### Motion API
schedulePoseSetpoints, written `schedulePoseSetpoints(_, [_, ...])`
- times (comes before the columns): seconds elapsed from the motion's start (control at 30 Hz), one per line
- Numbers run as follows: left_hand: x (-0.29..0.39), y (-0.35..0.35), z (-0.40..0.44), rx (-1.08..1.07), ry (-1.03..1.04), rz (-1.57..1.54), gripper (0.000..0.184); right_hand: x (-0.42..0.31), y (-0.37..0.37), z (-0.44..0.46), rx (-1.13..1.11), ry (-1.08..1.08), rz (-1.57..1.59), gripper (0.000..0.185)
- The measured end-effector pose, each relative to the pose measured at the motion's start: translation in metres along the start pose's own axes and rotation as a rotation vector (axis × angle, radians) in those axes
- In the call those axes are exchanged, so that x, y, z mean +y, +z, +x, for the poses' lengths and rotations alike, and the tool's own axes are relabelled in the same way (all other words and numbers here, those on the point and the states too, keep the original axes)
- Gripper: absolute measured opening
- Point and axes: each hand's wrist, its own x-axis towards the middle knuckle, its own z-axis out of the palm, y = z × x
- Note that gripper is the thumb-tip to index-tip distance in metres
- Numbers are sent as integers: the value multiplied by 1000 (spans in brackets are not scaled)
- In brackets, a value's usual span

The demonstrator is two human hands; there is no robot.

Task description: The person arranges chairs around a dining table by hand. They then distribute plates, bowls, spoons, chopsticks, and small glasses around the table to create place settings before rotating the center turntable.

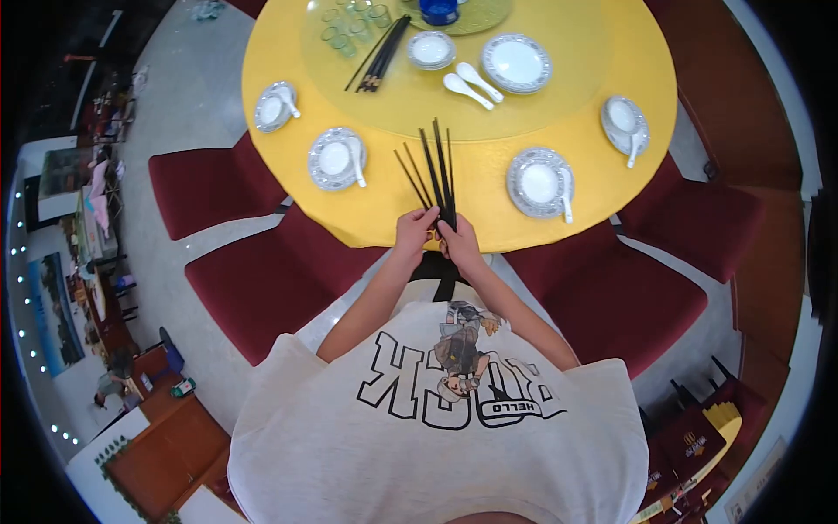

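My left hand and my right hand are side by side at the near edge of the round table. Both are closed around the lower ends of several black chopsticks, which fan out away from me over the yellow tablecloth. Two of the sticks lean left from my left hand; the others rise from between the hands and from my right hand. To the left sits a plate setting with a bowl and white spoon. Another plate setting is to the right.
On the glass turntable lie a chopstick bundle, stacked small dishes, plates, two spoons and several glasses. Further settings stand at the sides. Dark red chairs ring the table.
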Motion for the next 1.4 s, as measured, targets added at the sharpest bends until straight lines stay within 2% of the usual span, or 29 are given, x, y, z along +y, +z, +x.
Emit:
schedulePoseSetpoints(0.1, [30,1,-30,21,35,-66,22,11,25,8,126,-257,-127,15])
schedulePoseSetpoints(0.2, [47,-9,-25,-52,49,-148,24,3,41,19,158,-344,-314,17])
schedulePoseSetpoints(0.33, [60,-51,-4,-20,76,-288,20,-8,80,42,107,-334,-353,17])
schedulePoseSetpoints(0.43, [80,-99,12,-19,84,-275,20,-17,125,60,61,-288,-427,15])
schedulePoseSetpoints(0.5, [97,-127,25,316,214,-256,20,-21,148,68,72,-281,-480,15])
schedulePoseSetpoints(0.6, [118,-230,78,510,422,-225,18,-20,156,92,134,-206,-444,17])
schedulePoseSetpoints(0.63, [131,-264,97,582,435,-241,17,-20,152,97,135,-206,-431,16])
schedulePoseSetpoints(0.77, [180,-365,161,550,360,-167,18,-21,136,102,181,-160,-407,18])
schedulePoseSetpoints(0.93, [218,-401,208,567,242,-66,21,-17,126,93,267,-109,-387,17])
schedulePoseSetpoints(1.03, [224,-413,226,446,153,-74,25,-15,129,95,316,-95,-356,17])
schedulePoseSetpoints(1.1, [225,-421,237,418,153,187,29,-16,132,96,341,-90,-340,17])
schedulePoseSetpoints(1.13, [226,-425,243,408,148,193,29,-16,132,98,336,-93,-320,17])
schedulePoseSetpoints(1.2, [231,-429,253,387,158,511,34,-21,135,99,338,-100,-300,17])
schedulePoseSetpoints(1.23, [235,-429,257,378,160,513,34,-25,139,99,326,-94,-292,17])
schedulePoseSetpoints(1.3, [244,-427,260,520,204,1096,37,-28,143,99,326,-85,-283,17])
schedulePoseSetpoints(1.33, [250,-421,256,509,204,1097,37,-30,145,99,324,-77,-267,17])
schedulePoseSetpoints(1.4, [261,-408,244,586,252,1418,36,-31,149,100,330,-63,-250,17])
